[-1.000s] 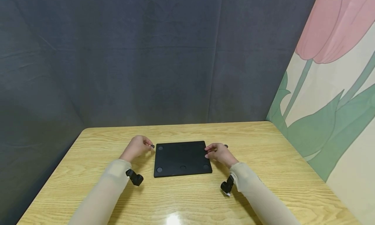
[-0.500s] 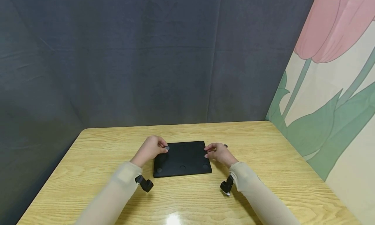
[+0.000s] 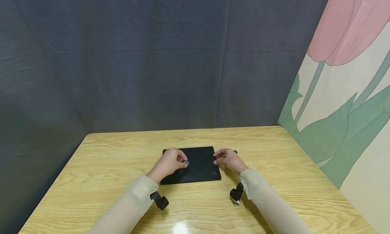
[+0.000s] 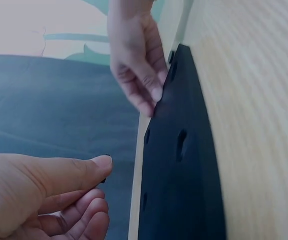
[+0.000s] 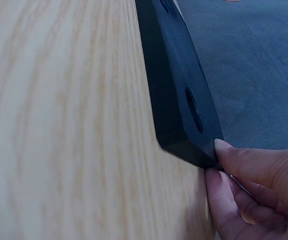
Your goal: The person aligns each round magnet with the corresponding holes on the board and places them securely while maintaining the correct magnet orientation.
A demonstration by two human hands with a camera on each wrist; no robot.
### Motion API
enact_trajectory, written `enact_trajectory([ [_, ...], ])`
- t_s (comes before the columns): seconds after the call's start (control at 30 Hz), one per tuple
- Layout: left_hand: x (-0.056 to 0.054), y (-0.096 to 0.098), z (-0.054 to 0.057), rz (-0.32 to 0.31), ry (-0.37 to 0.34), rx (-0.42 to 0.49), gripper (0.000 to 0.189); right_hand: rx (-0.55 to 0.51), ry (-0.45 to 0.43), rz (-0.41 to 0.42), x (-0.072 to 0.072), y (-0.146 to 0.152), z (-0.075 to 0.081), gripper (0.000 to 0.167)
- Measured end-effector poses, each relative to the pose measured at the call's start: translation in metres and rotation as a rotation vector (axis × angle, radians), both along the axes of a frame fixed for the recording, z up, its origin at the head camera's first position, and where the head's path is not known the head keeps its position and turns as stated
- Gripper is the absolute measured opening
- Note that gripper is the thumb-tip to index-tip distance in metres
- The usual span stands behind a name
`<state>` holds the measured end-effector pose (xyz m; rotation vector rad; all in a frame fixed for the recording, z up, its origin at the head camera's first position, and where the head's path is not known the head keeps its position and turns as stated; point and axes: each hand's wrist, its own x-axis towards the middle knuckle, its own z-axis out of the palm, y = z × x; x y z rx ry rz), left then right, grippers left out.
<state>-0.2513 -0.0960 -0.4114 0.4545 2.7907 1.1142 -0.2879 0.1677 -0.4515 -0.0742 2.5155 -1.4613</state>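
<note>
A flat black rectangular board (image 3: 199, 159) with round recesses lies on the table. Above its left half, my left hand (image 3: 170, 161) pinches a small dark grey disc (image 3: 186, 163) between thumb and forefinger. Only a dark edge of that disc shows past the thumb in the left wrist view. At the board's right edge my right hand (image 3: 228, 158) holds on, thumb tip at the upper edge and fingers against the side. One round recess (image 5: 194, 110) sits near the corner by this hand in the right wrist view. My left hand and forearm hide the board's left part.
Just beyond my right hand lies another small dark disc (image 3: 235, 151) on the wooden table (image 3: 259, 139). A dark curtain (image 3: 152, 75) hangs behind the table, and a wall with painted tulips (image 3: 335, 125) stands at the right.
My left hand has carried the disc rightward from beside the board's left edge to over the board, then a little nearer to me. My right hand has stayed at the right edge.
</note>
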Motion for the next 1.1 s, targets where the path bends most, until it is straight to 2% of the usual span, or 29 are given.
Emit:
enact_trajectory([
  [0.23, 0.009, 0.01, -0.009, -0.037, -0.007, -0.022, 0.01, 0.007, -0.001, 0.002, 0.0, 0.001, 0.0, 0.025],
  [0.43, 0.013, 0.014, -0.017, -0.039, -0.006, -0.028, 0.011, 0.01, 0.005, 0.003, -0.001, 0.001, -0.001, 0.025],
  [0.73, 0.013, 0.018, -0.025, -0.037, -0.015, -0.074, 0.011, 0.006, -0.003, -0.003, -0.001, 0.0, 0.0, 0.025],
  [1.1, 0.012, 0.019, -0.028, -0.037, -0.025, -0.093, 0.011, 0.003, -0.001, 0.005, 0.0, 0.001, 0.0, 0.026],
])
